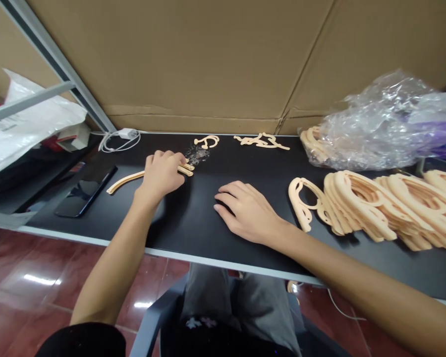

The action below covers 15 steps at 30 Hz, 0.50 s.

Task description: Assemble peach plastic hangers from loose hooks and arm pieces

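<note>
The left hand [161,174] is clamped on curved plywood strips [126,180] toward the left of the black table [193,238]; the right hand [245,210] rests open and empty, just left of stacked plywood cut-outs [375,208].

The left hand [161,174] hides the middle of a curved wooden strip [124,181]. Wooden cutouts [405,208] run off the right edge, a plastic bag [371,129] clouds the pieces inside, and pale specks [197,154] are too small to make out.
</note>
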Tool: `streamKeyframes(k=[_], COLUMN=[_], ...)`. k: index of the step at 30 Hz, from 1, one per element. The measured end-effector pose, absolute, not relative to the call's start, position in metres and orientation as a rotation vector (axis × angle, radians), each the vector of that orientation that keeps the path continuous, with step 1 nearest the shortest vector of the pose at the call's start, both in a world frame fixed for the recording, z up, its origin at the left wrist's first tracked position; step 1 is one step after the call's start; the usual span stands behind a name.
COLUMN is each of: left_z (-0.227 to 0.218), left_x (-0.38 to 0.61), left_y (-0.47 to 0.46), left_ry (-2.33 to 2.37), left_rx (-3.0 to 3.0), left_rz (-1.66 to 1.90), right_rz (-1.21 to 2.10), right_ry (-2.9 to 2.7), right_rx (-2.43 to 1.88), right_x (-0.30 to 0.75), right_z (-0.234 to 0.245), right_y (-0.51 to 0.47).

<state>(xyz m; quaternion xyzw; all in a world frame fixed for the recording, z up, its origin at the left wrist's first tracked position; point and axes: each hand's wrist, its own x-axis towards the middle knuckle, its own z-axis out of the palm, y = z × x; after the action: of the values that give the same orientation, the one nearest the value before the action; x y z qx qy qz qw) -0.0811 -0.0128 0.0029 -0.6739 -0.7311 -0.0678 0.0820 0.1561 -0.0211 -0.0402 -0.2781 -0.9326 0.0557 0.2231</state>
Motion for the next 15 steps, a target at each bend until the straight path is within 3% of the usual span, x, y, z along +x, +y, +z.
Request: streamKeyframes(k=[9, 15], left_z=[-0.015, -0.010], left_x=[-0.071, -0.074], left_y=[-0.003, 0.063], left_ry=[-2.040, -2.068], left_rx=[-2.225, -2.212], left_rz=[-0.528, -0.622], right_rz=[0.116, 0.011], right_ry=[-2.581, -2.627], right_rx=[-0.922, -0.925], right_x=[0.161, 0.158], right_z=[-0.036, -0.037], right_y=[-0.014, -0.014])
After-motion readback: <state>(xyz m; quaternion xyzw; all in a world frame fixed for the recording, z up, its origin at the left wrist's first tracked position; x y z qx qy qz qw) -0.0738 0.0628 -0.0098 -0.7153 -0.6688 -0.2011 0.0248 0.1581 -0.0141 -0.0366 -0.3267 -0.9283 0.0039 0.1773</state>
